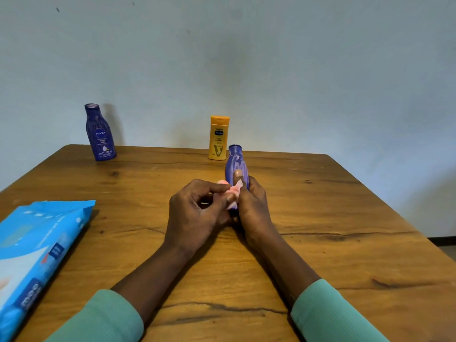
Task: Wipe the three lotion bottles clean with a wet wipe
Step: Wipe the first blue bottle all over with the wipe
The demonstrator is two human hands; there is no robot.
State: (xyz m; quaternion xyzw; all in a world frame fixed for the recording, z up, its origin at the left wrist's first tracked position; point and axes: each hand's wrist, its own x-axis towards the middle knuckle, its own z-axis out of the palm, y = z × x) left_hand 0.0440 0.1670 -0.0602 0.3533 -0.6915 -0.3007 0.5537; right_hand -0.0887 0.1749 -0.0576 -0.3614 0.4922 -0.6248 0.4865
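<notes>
I am watching the right hand (251, 206) gripping the near blue bottle (236, 161) around its lower body, thumb lying up the front, cap end pointing up and away from me. The hands are hiding its base, so I cannot tell whether it is standing on the table (345, 218) or being held just off it. The left hand (195, 211) is pinching a small, bunched pink wet wipe (234, 193) and pressing it to the bottle's left side, just beside that thumb. What is worrying me: a wipe crumpled this small is covering very little per stroke, the area under the right palm is likely going unwiped unless the grip is shifted, and a dampened plastic wall may be turning slippery in the fingers. A slip forward would be sending the bottle into the yellow bottle (218, 139), which is standing just behind it at the table's far edge, near the wall (271, 58). The Nivea bottle (100, 134) is waiting well apart at the far left corner, and the wipes pack (37, 248) is lying near left. Nothing is blocking either reach.
</notes>
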